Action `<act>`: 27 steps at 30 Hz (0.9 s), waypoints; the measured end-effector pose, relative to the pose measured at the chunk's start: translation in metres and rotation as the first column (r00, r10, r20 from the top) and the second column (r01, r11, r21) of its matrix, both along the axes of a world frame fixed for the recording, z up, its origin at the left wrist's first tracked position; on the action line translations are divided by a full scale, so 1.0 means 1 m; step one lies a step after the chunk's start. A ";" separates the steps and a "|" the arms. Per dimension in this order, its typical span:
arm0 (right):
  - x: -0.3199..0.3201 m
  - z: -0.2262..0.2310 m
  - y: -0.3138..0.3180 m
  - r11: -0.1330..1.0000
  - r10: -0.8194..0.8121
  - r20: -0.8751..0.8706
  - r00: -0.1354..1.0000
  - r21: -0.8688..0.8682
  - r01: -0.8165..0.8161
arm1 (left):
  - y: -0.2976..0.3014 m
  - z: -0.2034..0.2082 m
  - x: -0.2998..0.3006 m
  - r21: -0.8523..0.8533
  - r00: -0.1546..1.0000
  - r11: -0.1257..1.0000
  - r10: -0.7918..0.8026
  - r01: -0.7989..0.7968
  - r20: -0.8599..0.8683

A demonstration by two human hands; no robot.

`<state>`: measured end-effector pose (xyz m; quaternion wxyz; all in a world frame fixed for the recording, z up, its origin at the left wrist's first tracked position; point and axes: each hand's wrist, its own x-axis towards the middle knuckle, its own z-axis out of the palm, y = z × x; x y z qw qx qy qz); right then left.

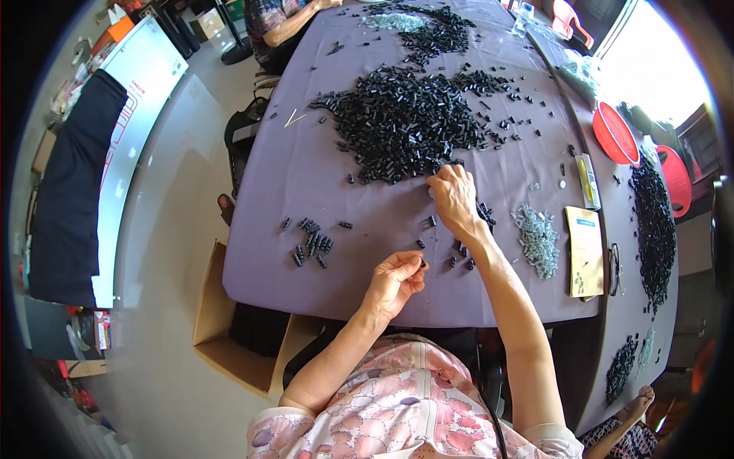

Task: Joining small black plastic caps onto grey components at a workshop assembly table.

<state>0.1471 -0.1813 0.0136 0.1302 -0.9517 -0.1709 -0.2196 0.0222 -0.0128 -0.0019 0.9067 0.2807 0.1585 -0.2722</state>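
A large heap of small black cylindrical plastic parts covers the middle of the purple tablecloth. My right hand reaches to the heap's near edge, its fingers bent down and drawn together; what they pinch, if anything, is hidden. Closer to me, my left hand is closed, with a small black part between thumb and forefinger. A small group of black parts lies to the left of that hand. Several more are scattered near my right forearm, beside a pile of small clear plastic pieces.
On the right lie a yellow booklet, a pair of glasses and a yellow-white box. A red basket stands beyond them. An open cardboard box is below the table's left corner. Other people sit at the far left and lower right.
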 end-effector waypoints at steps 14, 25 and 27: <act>-0.074 0.033 0.005 0.843 0.137 -0.184 0.973 0.538 -0.017 | 0.000 -0.006 0.000 -0.034 0.995 0.999 0.016 -0.013 0.094; -0.162 -0.003 0.018 0.200 0.288 -0.417 0.862 0.907 0.372 | -0.005 -0.001 -0.001 0.071 0.997 0.997 0.035 -0.040 0.063; -0.163 -0.003 0.021 0.194 0.288 -0.395 0.873 0.916 0.350 | -0.004 -0.004 -0.002 0.059 0.997 0.998 0.027 -0.031 0.078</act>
